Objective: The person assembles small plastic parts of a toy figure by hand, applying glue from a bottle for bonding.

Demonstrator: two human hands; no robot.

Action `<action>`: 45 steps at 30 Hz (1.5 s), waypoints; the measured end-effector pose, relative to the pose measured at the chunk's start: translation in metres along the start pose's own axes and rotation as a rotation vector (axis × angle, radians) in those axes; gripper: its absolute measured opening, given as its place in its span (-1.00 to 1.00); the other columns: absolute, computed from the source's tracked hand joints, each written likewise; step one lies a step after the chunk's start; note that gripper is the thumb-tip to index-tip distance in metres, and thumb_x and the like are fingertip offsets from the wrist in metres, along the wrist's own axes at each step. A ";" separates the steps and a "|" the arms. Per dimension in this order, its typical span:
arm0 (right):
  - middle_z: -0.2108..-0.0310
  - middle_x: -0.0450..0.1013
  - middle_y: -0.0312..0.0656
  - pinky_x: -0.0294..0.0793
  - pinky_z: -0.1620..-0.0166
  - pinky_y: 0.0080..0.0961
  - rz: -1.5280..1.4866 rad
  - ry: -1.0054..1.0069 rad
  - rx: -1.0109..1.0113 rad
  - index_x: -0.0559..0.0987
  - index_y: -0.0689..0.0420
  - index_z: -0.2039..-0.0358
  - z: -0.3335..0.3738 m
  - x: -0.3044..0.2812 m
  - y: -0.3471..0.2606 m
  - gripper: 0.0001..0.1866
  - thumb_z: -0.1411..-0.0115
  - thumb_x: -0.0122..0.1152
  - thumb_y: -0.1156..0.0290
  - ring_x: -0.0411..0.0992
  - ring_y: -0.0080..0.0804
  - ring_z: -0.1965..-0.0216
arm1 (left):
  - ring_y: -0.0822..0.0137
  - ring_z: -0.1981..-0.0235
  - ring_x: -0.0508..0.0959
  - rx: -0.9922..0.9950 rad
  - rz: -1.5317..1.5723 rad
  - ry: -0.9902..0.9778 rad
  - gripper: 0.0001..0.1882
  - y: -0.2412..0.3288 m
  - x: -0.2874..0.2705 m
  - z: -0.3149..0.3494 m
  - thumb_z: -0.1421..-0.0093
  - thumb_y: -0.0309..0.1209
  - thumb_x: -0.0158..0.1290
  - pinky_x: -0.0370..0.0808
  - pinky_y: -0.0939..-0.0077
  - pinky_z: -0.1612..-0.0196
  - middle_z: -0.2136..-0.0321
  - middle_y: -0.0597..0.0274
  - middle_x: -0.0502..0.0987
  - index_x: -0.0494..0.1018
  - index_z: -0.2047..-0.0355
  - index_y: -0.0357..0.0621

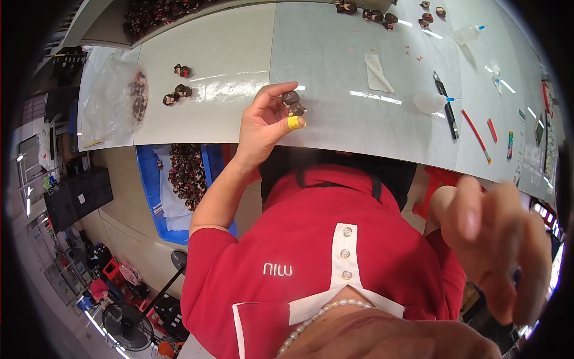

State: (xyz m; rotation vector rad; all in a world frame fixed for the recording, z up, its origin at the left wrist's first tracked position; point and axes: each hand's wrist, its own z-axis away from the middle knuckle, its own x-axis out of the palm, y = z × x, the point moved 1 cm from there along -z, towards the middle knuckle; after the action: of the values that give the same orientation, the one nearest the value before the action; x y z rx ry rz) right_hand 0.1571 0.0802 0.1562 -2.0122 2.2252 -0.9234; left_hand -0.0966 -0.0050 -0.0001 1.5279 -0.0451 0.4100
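Observation:
My left hand [263, 125] is over the near edge of the table, thumb and fingers pinching a small brown-headed figurine [291, 103]. Yellow tape [296, 122] wraps the thumb tip. Most of the figurine's body is hidden by the fingers. My right hand [496, 245] is raised close to the camera at the right, away from the table. Its fingers are apart and somewhat blurred, and nothing shows between them. Nearest my left hand on the tabletop are a pair of similar figurines [177, 94] and another with red on it [182, 71].
Figurines fill a blue crate [146, 179] below the table and a bin [161, 15] at the back left. A plastic bag [110, 93] lies at left. Toward the right are squeeze bottles [429, 103], a black craft knife [446, 107], a red brush [476, 136] and white paper [376, 75].

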 end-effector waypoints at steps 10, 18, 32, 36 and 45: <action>0.14 0.44 -0.23 0.34 0.39 -0.48 0.459 -0.238 -0.154 0.51 0.02 0.14 0.029 0.006 0.033 -0.70 -0.08 0.24 0.32 0.46 -0.41 0.33 | 0.44 0.29 0.46 0.134 -0.329 0.167 -0.54 0.006 -0.028 -0.002 0.05 -0.47 0.25 0.42 0.53 0.20 0.32 0.26 0.43 0.43 0.09 -0.22; 0.38 0.50 -0.18 0.38 0.43 -0.50 1.044 -0.292 0.350 0.59 0.15 0.41 0.098 -0.043 0.076 -0.84 0.09 0.30 0.48 0.45 -0.33 0.45 | 0.09 0.11 0.36 0.258 -1.648 0.591 -0.57 0.038 -0.100 -0.014 0.17 -0.41 0.18 0.27 0.16 0.06 0.19 0.09 0.39 0.49 0.19 -0.09; 0.41 0.50 -0.16 0.42 0.44 -0.55 1.151 0.022 0.557 0.58 0.20 0.42 0.123 -0.068 0.088 -0.89 0.02 0.23 0.59 0.45 -0.36 0.46 | 0.22 0.23 0.42 0.758 -1.658 0.407 -0.74 0.044 -0.048 -0.258 0.12 -0.40 0.17 0.28 0.23 0.23 0.33 0.27 0.47 0.52 0.33 0.02; 0.41 0.50 -0.17 0.42 0.43 -0.55 1.144 0.060 0.587 0.58 0.21 0.41 0.124 -0.068 0.088 -0.89 0.01 0.22 0.60 0.45 -0.37 0.46 | 0.18 0.22 0.46 0.614 -1.947 0.487 -0.68 0.024 -0.053 -0.302 0.14 -0.47 0.15 0.34 0.20 0.24 0.37 0.17 0.48 0.49 0.28 -0.03; 0.40 0.50 -0.11 0.47 0.38 -0.53 1.157 0.102 0.589 0.57 0.22 0.41 0.128 -0.057 0.082 -0.89 0.02 0.20 0.63 0.48 -0.30 0.43 | 0.04 0.35 0.50 0.782 -1.473 0.235 -0.73 0.033 -0.054 -0.217 0.10 -0.66 0.04 0.43 0.25 0.28 0.41 0.05 0.48 0.41 0.33 -0.18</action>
State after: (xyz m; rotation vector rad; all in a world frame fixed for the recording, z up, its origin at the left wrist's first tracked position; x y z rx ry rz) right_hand 0.1407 0.0792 -0.0053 -0.3020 2.1971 -1.2146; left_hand -0.2051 0.1932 0.0040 1.7973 1.4787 -0.6663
